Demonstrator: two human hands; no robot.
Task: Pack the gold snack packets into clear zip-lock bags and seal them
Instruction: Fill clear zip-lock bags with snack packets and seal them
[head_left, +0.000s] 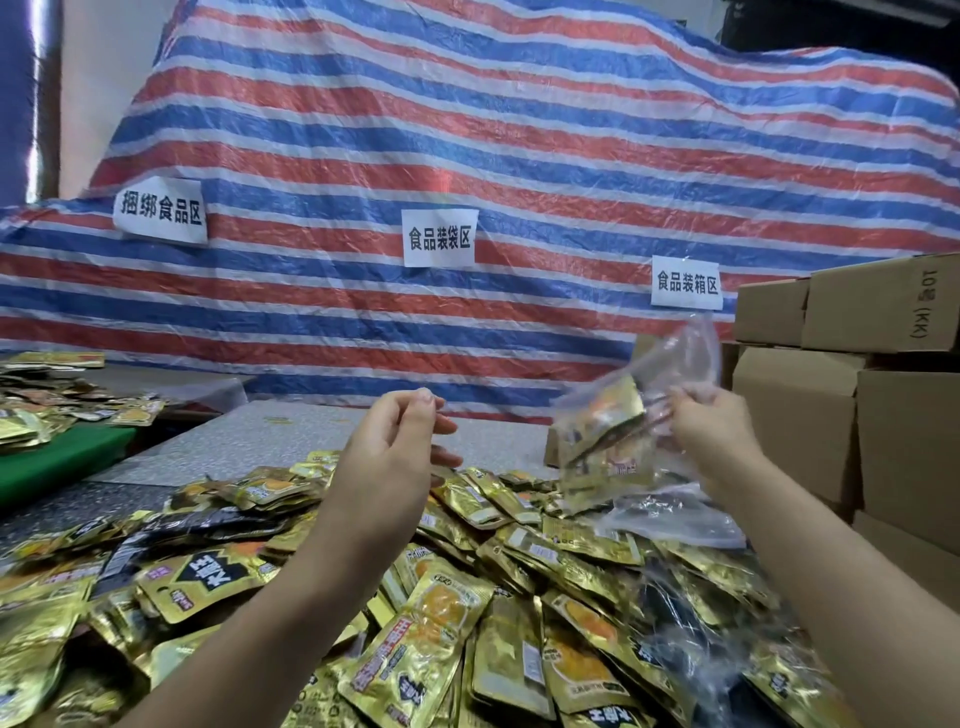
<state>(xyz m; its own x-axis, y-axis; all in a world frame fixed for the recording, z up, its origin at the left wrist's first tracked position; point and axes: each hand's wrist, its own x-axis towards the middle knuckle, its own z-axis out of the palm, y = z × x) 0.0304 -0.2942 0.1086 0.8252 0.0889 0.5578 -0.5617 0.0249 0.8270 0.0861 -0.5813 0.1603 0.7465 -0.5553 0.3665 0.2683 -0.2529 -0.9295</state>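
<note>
A big heap of gold snack packets (441, 613) covers the near part of the table. My right hand (711, 426) is raised at the right and grips a clear zip-lock bag (623, 431) that holds gold packets; the bag hangs tilted in the air, blurred. My left hand (400, 441) is raised in the middle, apart from the bag, fingers loosely curled with thumb and forefinger close, nothing seen in it. More clear bags (675, 514) lie on the heap below the right hand.
Brown cardboard boxes (841, 395) are stacked at the right. A striped red, white and blue tarp (467, 156) with three paper signs rises behind the speckled table (260, 441). Another pile of packets (47, 400) lies at the far left by a green surface (62, 457).
</note>
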